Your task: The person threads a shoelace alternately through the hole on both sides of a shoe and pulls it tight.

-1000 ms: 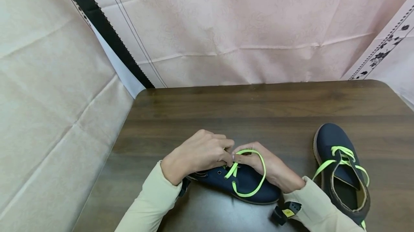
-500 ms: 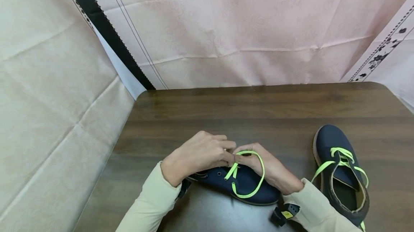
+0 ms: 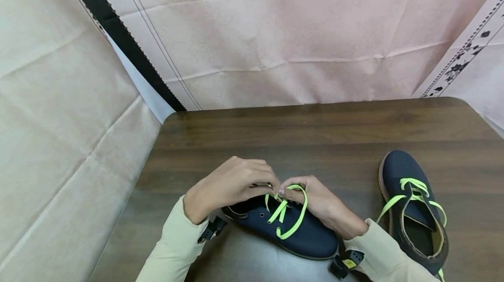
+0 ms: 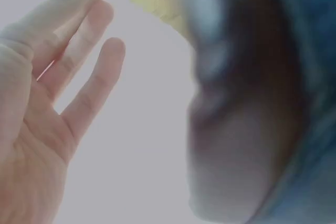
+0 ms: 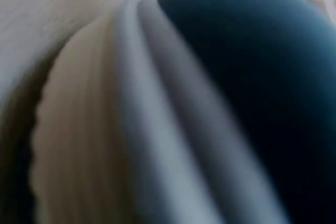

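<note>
A navy shoe (image 3: 305, 240) lies on the table with its toe to the right, laced with a neon green shoelace (image 3: 303, 213). My left hand (image 3: 234, 186) reaches over the shoe's opening, its thumb and index finger pinching the lace at the far eyelets. Opposite it, my right hand (image 3: 323, 205) pinches the lace between thumb and index finger. The fingertips of both hands almost meet. A lace loop hangs over the near side. In the left wrist view, the other fingers (image 4: 94, 85) are fairly straight. The right wrist view is filled by the shoe's toe (image 5: 252, 56) and sole (image 5: 84, 124).
A second navy shoe (image 3: 405, 172) with green laces stands at the right of the wooden table (image 3: 334, 129), toe away from me. A pale patterned cloth (image 3: 295, 33) hangs behind the table's far edge. Each wrist wears a small black camera (image 3: 212, 228).
My left hand has drawn back to the left, with the shoe's opening more exposed. The lace loop by my right hand has become smaller. The shoe has shifted slightly toward me.
</note>
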`<state>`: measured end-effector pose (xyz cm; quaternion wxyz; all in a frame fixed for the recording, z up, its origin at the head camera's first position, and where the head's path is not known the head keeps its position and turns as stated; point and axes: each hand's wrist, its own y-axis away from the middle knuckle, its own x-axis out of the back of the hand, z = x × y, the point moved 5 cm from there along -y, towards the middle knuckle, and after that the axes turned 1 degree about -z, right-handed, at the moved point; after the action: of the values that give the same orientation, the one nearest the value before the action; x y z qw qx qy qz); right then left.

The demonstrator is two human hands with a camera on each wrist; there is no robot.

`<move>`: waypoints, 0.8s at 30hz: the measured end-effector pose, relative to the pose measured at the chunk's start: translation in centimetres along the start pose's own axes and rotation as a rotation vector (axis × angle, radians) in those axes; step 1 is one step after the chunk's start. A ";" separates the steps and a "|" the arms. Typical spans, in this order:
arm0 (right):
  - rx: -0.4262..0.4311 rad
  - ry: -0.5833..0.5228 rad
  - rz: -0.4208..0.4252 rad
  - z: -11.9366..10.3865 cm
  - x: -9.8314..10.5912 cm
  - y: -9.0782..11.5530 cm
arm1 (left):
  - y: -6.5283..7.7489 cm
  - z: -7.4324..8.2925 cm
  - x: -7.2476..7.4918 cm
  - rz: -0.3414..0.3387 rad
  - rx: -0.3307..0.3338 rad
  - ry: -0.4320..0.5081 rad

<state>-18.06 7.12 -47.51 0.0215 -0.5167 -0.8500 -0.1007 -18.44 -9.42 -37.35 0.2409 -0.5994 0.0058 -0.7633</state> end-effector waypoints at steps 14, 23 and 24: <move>-0.013 -0.041 -0.016 -0.6 0.2 0.4 | 0.8 0.2 2.8 0.169 -0.009 0.240; 0.032 0.095 -0.042 -1.2 0.2 0.3 | 1.4 0.4 4.2 0.289 0.001 0.339; 0.039 0.107 -0.049 -1.3 0.2 0.3 | 1.4 0.4 4.3 0.303 0.002 0.339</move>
<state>-18.00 7.17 -46.15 0.0748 -0.4892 -0.8617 -0.1120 -18.25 -12.17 -33.71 0.3490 -0.4546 0.1352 -0.8083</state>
